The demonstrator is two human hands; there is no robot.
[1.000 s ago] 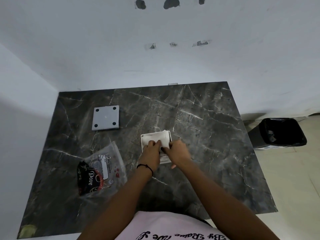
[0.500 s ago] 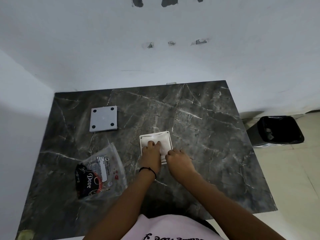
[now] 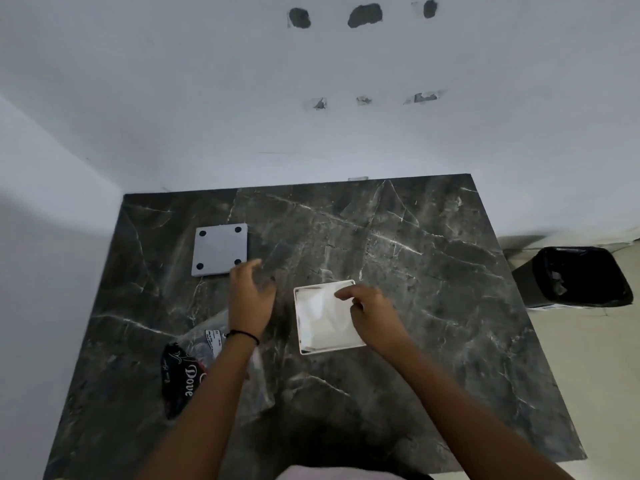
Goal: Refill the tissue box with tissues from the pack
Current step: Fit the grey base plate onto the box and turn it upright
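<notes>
Nearest me on the left, the tissue pack (image 3: pixel 194 368) lies on the dark marble surface (image 3: pixel 433 306), partly under my left forearm. At centre stands the white tissue box (image 3: pixel 327 318), open-topped, tissues (image 3: pixel 322 306) inside. My right hand (image 3: pixel 372 311) rests on its right edge, grip narrow, fingertips on the tissues. My left hand (image 3: pixel 251 297) hovers left of the box, grip wide and empty. Farther left lies the grey lid (image 3: pixel 220 249). A black bin (image 3: pixel 575 277) stands right.
</notes>
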